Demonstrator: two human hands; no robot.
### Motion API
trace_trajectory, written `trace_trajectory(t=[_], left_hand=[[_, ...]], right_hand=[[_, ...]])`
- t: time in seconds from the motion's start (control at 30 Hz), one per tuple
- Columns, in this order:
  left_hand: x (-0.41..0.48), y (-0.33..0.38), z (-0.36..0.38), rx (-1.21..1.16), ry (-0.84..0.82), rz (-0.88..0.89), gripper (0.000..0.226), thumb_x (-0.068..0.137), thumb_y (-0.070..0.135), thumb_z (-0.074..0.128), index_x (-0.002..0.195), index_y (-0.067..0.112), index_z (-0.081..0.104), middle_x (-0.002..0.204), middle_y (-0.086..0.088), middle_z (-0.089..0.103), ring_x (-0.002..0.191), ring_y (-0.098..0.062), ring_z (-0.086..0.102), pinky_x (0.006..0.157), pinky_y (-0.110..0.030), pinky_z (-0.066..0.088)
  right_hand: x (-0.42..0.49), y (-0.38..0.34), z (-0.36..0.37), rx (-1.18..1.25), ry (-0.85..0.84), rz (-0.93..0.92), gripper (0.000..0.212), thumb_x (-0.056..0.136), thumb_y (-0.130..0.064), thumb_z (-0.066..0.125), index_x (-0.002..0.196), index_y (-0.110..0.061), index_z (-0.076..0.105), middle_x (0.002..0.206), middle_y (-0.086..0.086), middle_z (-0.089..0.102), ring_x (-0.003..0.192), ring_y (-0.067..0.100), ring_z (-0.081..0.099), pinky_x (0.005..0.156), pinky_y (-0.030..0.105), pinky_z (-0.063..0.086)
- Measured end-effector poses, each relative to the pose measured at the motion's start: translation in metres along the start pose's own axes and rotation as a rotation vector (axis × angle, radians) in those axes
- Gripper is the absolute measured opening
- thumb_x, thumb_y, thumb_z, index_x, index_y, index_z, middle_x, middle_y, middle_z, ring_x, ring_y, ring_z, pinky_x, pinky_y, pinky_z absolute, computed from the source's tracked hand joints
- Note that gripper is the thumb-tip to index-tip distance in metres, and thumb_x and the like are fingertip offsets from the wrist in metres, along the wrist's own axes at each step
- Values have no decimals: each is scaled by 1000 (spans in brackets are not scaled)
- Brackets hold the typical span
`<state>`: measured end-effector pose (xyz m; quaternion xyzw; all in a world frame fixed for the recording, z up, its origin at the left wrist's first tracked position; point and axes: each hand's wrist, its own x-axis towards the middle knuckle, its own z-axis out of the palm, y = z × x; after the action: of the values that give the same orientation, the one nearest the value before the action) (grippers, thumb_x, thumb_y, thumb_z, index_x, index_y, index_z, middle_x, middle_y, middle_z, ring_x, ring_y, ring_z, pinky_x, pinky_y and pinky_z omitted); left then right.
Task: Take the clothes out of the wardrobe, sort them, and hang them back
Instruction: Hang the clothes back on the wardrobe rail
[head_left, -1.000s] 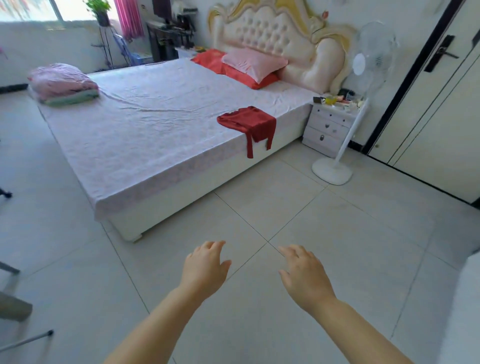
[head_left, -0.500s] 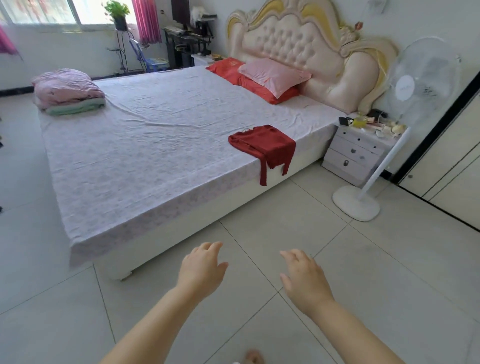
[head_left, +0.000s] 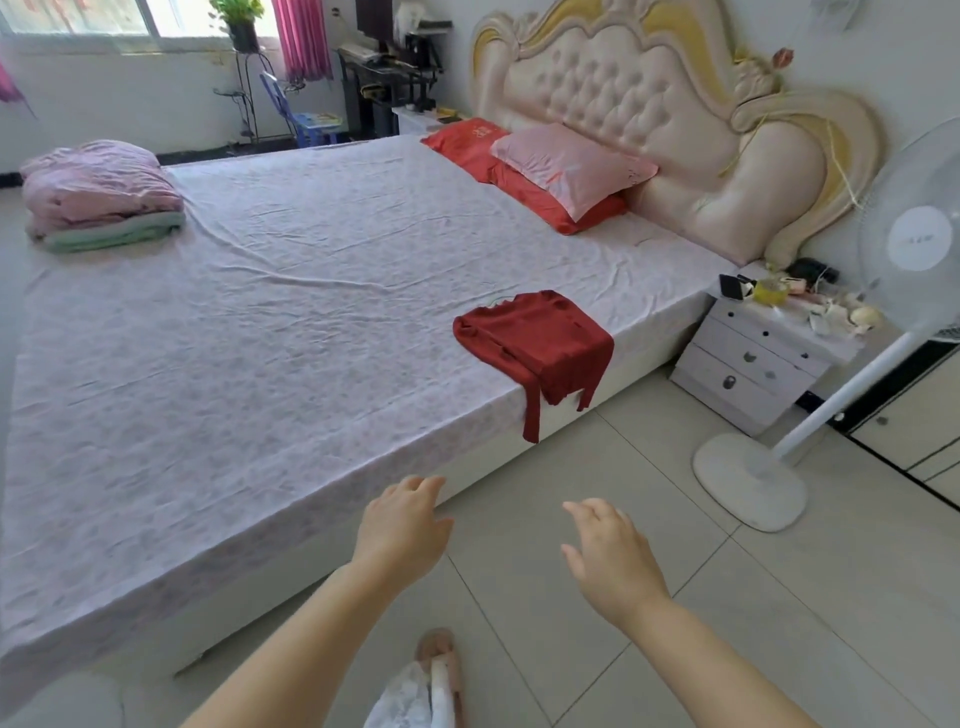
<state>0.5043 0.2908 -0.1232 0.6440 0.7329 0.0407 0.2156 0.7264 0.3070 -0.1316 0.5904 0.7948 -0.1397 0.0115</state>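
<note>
A folded dark red garment lies on the near right edge of the bed, with a sleeve hanging over the side. My left hand hovers empty just before the bed's edge, fingers relaxed. My right hand is stretched out over the floor tiles beside it, also empty with loose fingers. Both hands are well short of the red garment. A strip of the wardrobe door shows at the far right.
A white standing fan stands to the right, next to a cluttered white nightstand. Folded pink and green bedding lies at the bed's far left corner. Red and pink pillows rest against the headboard. My slippered foot is below.
I have walked closer to the bed and turned left, away from the wardrobe. The red garment looms larger. Both hands stay stretched out and empty.
</note>
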Motion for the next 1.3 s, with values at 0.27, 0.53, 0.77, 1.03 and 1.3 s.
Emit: trace_trajectory(t=[0.27,0.53,0.77,1.03,1.3], left_hand=[[186,14,-39,-41,-55,42,50,95,33,43,141,25,30,144,2,36,128,-20,39,101,-32,37],[332,40,-65,-33,-49,33,51,95,36,42,143,23,28,144,1,36,129,-19,39,99,-32,37],[446,58,-68,-60,-48,-151,50,96,37,41,143,23,28,145,1,36,129,-18,39,100,-32,38],[537,77,-70,-88,-58,-323,51,96,39,41,143,25,28,144,3,38,128,-17,40,101,-31,38],[628,59,-59,-164,-60,-334,49,96,36,41,142,24,30,141,5,40,127,-14,40,100,-27,36]], right_hand=[[175,29,-38,-41,-38,55,48,97,-32,40,142,-22,28,139,-5,35,128,14,34,103,24,28],[325,67,-76,-15,-48,43,46,95,-31,44,139,-21,33,136,-3,38,127,16,36,103,25,29],[473,120,-91,-42,-126,-82,49,94,-32,46,140,-22,32,137,-3,39,125,18,38,104,28,29],[602,156,-104,-69,-231,-209,49,95,-32,46,140,-21,32,136,-2,40,124,19,39,105,29,31],[707,170,-92,-113,-274,-229,48,95,-34,44,141,-21,32,137,-2,40,122,17,41,104,28,32]])
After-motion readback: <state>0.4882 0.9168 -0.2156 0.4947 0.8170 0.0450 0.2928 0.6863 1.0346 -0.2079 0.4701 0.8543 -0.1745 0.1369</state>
